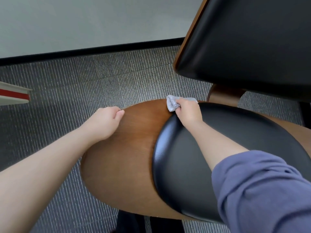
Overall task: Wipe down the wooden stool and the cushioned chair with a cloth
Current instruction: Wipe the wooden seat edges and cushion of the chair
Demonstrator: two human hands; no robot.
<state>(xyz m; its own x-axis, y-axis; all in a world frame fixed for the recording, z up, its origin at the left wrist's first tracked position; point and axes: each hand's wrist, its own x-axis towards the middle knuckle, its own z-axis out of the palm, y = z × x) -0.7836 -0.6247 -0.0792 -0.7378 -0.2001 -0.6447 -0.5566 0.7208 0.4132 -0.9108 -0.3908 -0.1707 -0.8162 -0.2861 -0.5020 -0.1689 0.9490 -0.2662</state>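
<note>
Just now the small pale grey cloth sits bunched at about 1 o'clock from the frame's middle, pressed on the far rim of a brown curved wooden shell. The right hand holds it, fingers curled and pinching the wad, with a loose fold sticking out at 11 o'clock from the knuckles. The hand lies where the wood meets a glossy black padded cushion, which fills the shell's right part. A blue-purple sleeve covers that arm at 4 o'clock. At 9 o'clock from the cloth, the left hand grips the shell's left rim, fingers curled over the edge and thumb on the wood. A second black padded cushion with a wooden edge looms at 2 o'clock, apart from the cloth. Grey ribbed carpet lies beneath, and a pale wall with a black skirting strip runs across at 12 o'clock. A white and red object pokes in at 9 o'clock; I cannot tell what it is
</note>
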